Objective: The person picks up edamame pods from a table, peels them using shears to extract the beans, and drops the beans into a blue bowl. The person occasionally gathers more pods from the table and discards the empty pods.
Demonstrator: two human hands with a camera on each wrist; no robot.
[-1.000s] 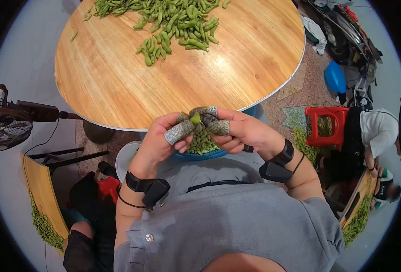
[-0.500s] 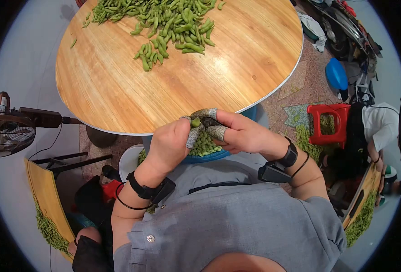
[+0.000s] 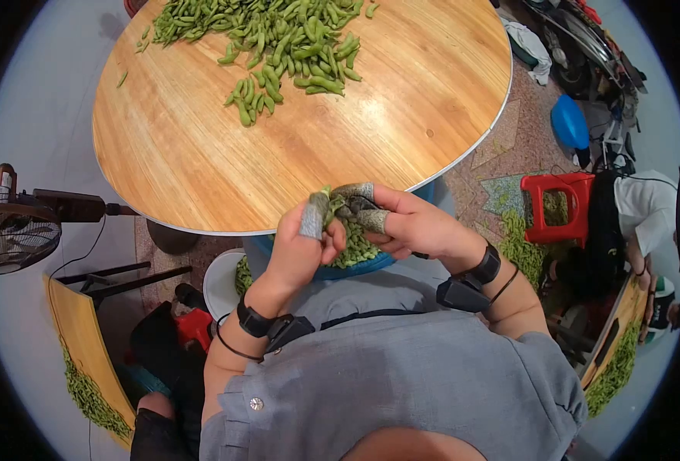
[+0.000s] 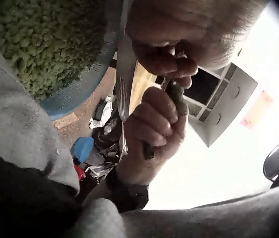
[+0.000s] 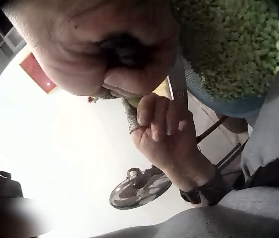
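Observation:
Both hands meet just past the near edge of the table, above a blue basin (image 3: 367,266) of shelled green beans (image 3: 355,244). My left hand (image 3: 292,250) pinches a green soybean pod (image 3: 326,190) between thumb and forefinger. Grey wraps (image 3: 311,223) cover the working fingertips of both hands. My right hand (image 3: 424,230) has its wrapped thumb and forefinger right at the pod. Its other fingers curl round a small dark tool (image 4: 149,150), whose end pokes out beneath them in the left wrist view; the rest is hidden in the palm.
A heap of pods (image 3: 294,38) lies on the round wooden table (image 3: 386,138). A white bucket (image 3: 218,286) stands left of the basin. A fan (image 3: 17,230) is at far left, a red stool (image 3: 559,207) and a seated person (image 3: 647,211) at right.
My left hand turns at the wrist and then back, shifting slightly right, its thumb showing again on the pod. The right hand stays almost in place.

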